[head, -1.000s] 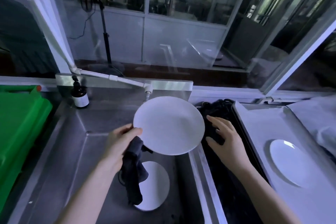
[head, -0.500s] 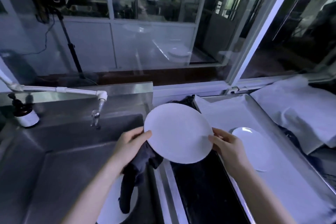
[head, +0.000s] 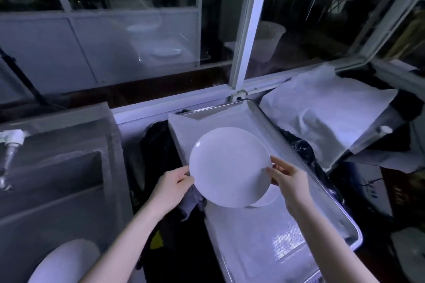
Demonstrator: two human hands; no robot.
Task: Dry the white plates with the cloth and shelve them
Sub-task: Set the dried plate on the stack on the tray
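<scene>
text: none legible | labels, brands, numbers, signs: none legible | yellow patch point(head: 156, 239) in the dark gap left of the tray point(head: 264, 248): too blurred to tell whether it carries print

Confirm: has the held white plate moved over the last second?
Yes. The held white plate has gone right, from over the sink to over the metal tray, where it overlaps the plate lying there.
</scene>
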